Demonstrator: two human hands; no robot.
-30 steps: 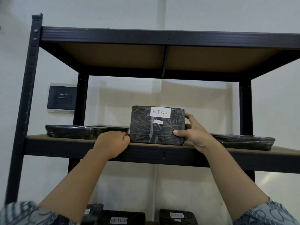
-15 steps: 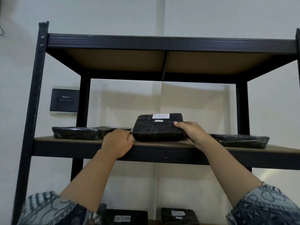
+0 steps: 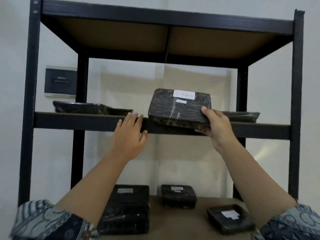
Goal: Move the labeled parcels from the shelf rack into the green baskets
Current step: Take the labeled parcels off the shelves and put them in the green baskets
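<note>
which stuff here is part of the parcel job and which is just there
Job: labeled parcel gripped by the right hand; left hand on the shelf rack edge; flat parcels on that shelf; lower parcels with labels.
Just there: black wall panel. Green baskets are not in view.

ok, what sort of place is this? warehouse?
Probably a small storeroom or parcel-sorting corner, not a full warehouse: a black metal shelf rack against a plain white wall, black-wrapped parcels with white labels on its shelves, and the right hand gripping one labelled parcel at the middle shelf's edge.
</note>
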